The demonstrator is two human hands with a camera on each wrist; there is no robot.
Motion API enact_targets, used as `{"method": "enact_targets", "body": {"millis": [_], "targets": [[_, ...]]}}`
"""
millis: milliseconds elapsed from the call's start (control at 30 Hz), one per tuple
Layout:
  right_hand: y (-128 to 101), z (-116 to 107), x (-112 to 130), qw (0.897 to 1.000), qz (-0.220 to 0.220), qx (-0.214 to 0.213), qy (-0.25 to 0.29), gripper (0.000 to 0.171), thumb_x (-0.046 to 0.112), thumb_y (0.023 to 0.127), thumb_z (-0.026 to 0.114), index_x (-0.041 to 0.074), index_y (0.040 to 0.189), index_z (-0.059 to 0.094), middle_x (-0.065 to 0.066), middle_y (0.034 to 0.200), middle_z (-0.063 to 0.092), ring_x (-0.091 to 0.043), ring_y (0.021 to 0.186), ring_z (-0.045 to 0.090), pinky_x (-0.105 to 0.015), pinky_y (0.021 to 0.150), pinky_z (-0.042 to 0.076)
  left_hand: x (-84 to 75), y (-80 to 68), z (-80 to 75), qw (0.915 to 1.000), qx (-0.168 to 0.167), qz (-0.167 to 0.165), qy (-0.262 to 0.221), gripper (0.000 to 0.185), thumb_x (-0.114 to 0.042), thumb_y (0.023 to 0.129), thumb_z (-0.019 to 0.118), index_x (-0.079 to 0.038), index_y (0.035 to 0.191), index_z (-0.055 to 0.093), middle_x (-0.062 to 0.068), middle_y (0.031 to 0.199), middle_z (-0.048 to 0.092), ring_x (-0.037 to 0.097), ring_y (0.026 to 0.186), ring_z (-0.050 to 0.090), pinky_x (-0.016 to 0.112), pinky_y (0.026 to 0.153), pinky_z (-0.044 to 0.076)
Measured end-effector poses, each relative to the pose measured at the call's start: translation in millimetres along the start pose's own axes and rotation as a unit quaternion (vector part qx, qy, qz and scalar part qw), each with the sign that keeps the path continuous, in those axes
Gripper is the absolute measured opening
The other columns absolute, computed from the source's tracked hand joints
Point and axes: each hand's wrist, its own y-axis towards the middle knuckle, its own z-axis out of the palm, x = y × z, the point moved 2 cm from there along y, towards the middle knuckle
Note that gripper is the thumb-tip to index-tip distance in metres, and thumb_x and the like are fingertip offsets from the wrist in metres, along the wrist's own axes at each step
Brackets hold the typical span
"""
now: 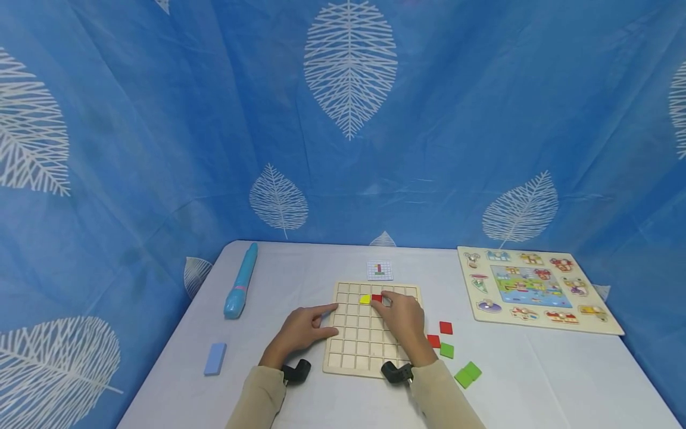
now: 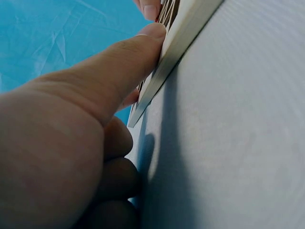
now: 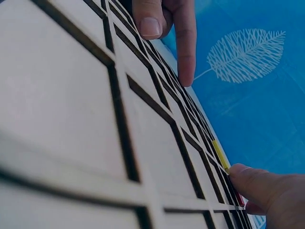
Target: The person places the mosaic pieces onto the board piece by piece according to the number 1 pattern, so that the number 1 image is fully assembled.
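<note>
1. Grid board [image 1: 358, 345] lies flat near the front edge of the white worktop [image 1: 536, 381], between both hands.
2. Left hand [image 1: 302, 329]: index finger and thumb stretched out against the board's left edge, other fingers loosely curled on the worktop. It grips nothing, just braces the board. Left wrist view confirms the thumb [image 2: 119, 67] is pressed along the board's edge [image 2: 183, 33].
3. Right hand [image 1: 402, 319]: lies over the upper right of the board, fingertips on the red tile [image 1: 377, 298] sitting in a cell of the second row. Whether it pinches or only presses the tile, cannot tell; in the right wrist view the fingertip [image 3: 252, 183] covers most of it.
4. Yellow tile [image 1: 365, 299] is seated in the cell just left of the red one, touching it.
5. Spare tiles off the board's right side: two red [image 1: 439, 334], one green [image 1: 447, 350], two more green [image 1: 468, 374] nearer the front edge.
6. Handling, as a judgement: tiles look thin, stiff, light and smooth, likely to slide on the worktop. Best taken by opposite edges with two fingertips, then dropped flat into a cell. The board looks rigid and light, so it needs that bracing hand.
7. Also around: pattern card [image 1: 379, 270] just behind the board, blue pen [image 1: 240, 288] and blue block [image 1: 215, 358] at left, picture puzzle [image 1: 536, 289] at right.
</note>
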Motion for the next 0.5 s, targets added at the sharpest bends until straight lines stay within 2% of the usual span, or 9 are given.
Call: {"method": "enact_targets", "body": {"millis": [267,500], "targets": [[-1.1,-0.8,-0.5,1.000,-0.004,-0.005,0.008,0.037,0.034,0.085,0.085,0.011,0.113,0.080,-0.009,0.098,0.078,-0.032,0.096,0.073,-0.041,0.074,0.054,0.3,0.0,-0.5,1.0000,-0.002,0.009,0.003,0.062,-0.046,0.085,0.081,-0.025,0.141,0.064,-0.010,0.057,0.039,0.007,0.050,0.033,0.025,0.049,0.027],[-3.0,-1.7,-0.2,1.000,0.002,0.000,0.014,0.037,0.032,0.085,0.085,0.010,0.115,0.079,-0.010,0.101,0.077,-0.031,0.095,0.073,-0.041,0.072,0.054,-0.9,-0.8,-0.5,1.0000,0.001,0.001,0.001,0.062,-0.045,0.085,0.082,-0.025,0.141,0.064,-0.010,0.058,0.039,0.007,0.050,0.033,0.025,0.049,0.027]]}}
